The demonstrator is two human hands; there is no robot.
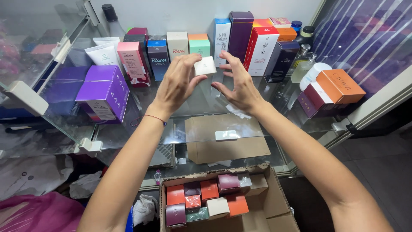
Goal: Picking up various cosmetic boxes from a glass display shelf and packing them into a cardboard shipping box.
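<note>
While we look down from the head view, our left hand (178,81) is raised over the glass shelf (171,129) and pinches a small white box (205,66) between thumb and fingertips, so it is closed on that box. Our right hand (240,83) hangs just beside it with the fingers spread and curled toward the box, not touching it as far as we can tell.

The white box sits in the air above the middle of the shelf, in front of the back row. Along the back edge of the shelf many boxes already stand upright: a pink box (134,62), a dark blue box (157,58), a white box with red lettering (177,43), a mint box (200,46), a tall purple box (240,36) and a red-and-white box (260,49). Near the left edge lies a big purple box (105,92); near the right edge an orange box (341,85) rests on maroon ones.

Below the shelf's front edge, an open cardboard carton (279,206) holds about a dozen more small boxes, red, orange, maroon and white, packed on its left side, while its right side shows bare cardboard.

We judge the work as partly done: a fair share of stock stands on the shelf, one piece is in hand, and the carton's contents are yet to be handled.
</note>
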